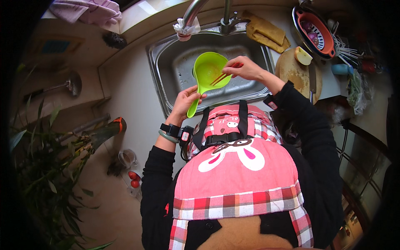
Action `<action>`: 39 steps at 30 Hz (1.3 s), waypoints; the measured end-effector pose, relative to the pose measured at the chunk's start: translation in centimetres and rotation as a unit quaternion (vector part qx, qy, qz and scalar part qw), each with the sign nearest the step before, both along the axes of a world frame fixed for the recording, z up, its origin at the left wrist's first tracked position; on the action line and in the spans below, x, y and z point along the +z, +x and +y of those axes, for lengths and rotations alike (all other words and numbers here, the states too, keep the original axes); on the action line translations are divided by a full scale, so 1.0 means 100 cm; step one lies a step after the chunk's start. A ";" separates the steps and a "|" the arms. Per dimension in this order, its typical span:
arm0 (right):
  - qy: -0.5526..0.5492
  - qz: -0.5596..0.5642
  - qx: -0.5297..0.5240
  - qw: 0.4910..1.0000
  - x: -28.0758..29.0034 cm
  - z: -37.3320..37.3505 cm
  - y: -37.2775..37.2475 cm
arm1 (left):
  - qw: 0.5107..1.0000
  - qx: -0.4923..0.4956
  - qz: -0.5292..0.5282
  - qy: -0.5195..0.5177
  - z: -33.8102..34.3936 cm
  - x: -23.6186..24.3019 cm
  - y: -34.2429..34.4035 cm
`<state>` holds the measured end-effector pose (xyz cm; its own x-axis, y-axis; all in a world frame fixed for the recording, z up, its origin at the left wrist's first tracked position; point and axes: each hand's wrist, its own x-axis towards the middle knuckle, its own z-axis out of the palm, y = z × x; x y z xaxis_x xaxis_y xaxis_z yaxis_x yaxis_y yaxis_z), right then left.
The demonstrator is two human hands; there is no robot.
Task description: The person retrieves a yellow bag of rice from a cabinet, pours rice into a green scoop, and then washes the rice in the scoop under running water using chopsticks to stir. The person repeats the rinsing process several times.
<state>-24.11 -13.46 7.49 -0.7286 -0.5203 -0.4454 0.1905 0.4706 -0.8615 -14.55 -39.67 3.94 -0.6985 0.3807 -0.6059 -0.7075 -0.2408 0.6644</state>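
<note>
My left hand grips the handle of a bright green plastic ladle-shaped bowl, held over the stainless steel sink. My right hand holds red chopsticks, their tips down in that bowl, where a little pale orange residue shows. Above the basin is the faucet, with white wrapping around its spout. A pink checked apron with animal designs covers my front.
At the right are a folded yellow cloth, a round cutting board with cut fruit and a knife, and an orange colander. Leafy plants, a ladle and red tomatoes are at the left.
</note>
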 end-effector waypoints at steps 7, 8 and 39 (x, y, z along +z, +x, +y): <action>0.043 0.121 -0.045 0.991 -0.001 0.002 -0.004 | 1.000 0.011 0.011 0.005 -0.003 -0.002 0.004; 0.074 0.048 -0.069 0.994 0.000 0.004 -0.003 | 1.000 0.023 0.005 -0.003 -0.004 -0.001 0.004; 0.085 0.171 -0.069 0.979 0.008 -0.006 -0.005 | 0.999 0.026 0.016 0.033 -0.001 -0.004 0.009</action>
<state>-24.64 -14.05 8.34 -0.9083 -0.3467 -0.2339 -0.0248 0.6030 -0.7974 -13.62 -39.75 3.52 -0.7372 0.3821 -0.5573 -0.6713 -0.3207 0.6682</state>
